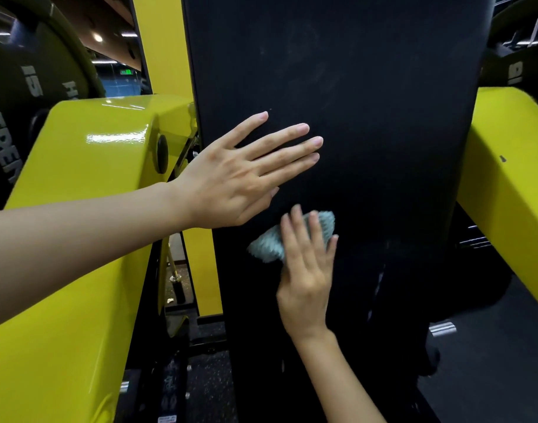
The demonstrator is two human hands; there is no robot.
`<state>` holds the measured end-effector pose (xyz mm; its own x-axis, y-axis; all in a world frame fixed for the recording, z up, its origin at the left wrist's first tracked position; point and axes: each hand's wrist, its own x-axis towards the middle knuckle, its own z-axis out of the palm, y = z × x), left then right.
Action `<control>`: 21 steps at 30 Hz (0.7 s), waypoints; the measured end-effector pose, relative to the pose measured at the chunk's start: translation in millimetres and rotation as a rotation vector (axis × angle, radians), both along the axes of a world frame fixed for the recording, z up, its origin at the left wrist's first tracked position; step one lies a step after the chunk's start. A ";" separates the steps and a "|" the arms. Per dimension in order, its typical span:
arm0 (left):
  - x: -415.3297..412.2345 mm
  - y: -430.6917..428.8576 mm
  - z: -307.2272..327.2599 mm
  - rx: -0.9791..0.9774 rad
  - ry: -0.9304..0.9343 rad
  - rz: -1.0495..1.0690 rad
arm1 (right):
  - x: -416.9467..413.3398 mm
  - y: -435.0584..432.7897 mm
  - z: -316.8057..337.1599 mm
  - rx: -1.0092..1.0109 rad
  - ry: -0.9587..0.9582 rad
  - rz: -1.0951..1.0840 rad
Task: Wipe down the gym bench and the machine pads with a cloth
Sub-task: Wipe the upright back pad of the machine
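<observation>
Head view — right hand presses cloth mid pad.

Left hand flat; right hand fingers extended.

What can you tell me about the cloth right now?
The cloth is a pale blue-grey, ribbed-looking rag bunched into a wad. It lies against the lower middle of the black upright pad, pressed there by the straight fingers of the right hand, which cover its middle. The left hand rests flat on the pad just above, apart from it.
</observation>
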<state>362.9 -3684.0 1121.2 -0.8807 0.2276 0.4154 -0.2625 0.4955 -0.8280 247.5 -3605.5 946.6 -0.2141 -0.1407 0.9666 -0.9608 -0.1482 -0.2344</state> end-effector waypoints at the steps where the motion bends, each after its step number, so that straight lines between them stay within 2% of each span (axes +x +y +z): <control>1: -0.2 0.6 -0.5 0.004 0.001 0.002 | -7.2 -0.1 10.2 -0.026 -0.041 -0.005; 5: -1.2 1.5 -2.2 0.008 0.001 0.010 | -17.4 -0.3 26.1 -0.077 -0.145 -0.017; 14: -3.6 4.8 -7.7 -0.001 0.016 0.035 | 15.2 3.3 -49.8 0.072 0.016 -0.018; 17: -4.6 6.8 -10.1 -0.001 0.023 0.050 | 5.3 5.7 -50.3 0.083 0.051 -0.027; 21: -7.4 9.9 -14.0 -0.005 0.024 0.066 | -28.3 13.7 -34.2 0.025 -0.015 -0.063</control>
<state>355.5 -3674.1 1107.2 -0.8838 0.1713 0.4353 -0.3141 0.4724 -0.8235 219.2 -3591.8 912.4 -0.2379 -0.1505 0.9596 -0.9643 -0.0817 -0.2519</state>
